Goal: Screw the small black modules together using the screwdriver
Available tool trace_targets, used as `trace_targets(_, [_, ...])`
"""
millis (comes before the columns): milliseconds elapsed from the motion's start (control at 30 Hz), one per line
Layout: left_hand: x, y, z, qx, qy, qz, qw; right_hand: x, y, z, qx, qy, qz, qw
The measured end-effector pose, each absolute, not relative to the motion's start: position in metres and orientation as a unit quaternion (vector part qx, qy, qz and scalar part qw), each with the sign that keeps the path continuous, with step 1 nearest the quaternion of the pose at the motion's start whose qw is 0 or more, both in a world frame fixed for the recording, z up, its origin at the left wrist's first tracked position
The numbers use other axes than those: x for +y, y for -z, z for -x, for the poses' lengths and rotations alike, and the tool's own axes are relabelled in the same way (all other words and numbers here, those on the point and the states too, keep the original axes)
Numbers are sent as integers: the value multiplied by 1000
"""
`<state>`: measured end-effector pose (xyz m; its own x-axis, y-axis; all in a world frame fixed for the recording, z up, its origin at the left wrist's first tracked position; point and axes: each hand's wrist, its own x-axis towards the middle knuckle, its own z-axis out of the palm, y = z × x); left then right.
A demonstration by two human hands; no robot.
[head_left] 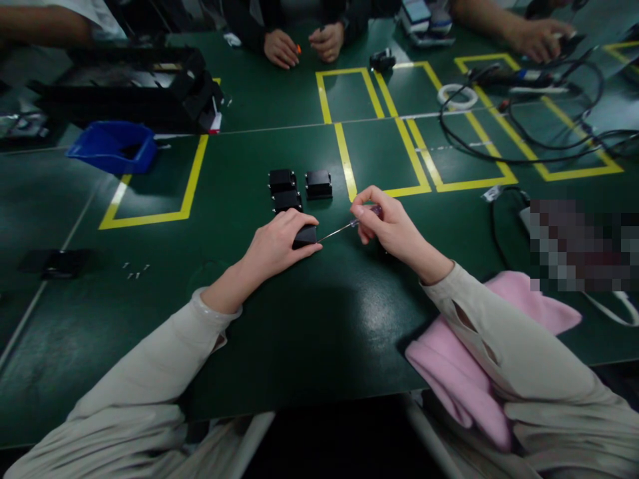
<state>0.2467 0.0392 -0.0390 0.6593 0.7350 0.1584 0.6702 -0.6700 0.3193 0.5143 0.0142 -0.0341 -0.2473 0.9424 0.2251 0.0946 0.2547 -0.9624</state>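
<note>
On the green table, my left hand is closed round a small black box-shaped part, thumb on the near side and fingers over the far side. My right hand grips the handle of a screwdriver. Its thin metal shaft points left, and the tip meets the black part's right end; whether it sits in a screw I cannot tell. Just beyond my left hand lie more such black parts: one farther back, one partly behind my fingers, and one to the right.
Several small screws lie left, near a black piece. A blue bin stands by black trays. Pink cloth lies under my right forearm. Cables and a white ring are at right; co-workers' hands rest opposite.
</note>
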Motion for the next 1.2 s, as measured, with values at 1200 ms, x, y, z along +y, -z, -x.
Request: trace_targets(1200, [39,38,-248,395,-136,-900,122,13,29,-512,-627,-471,403,472])
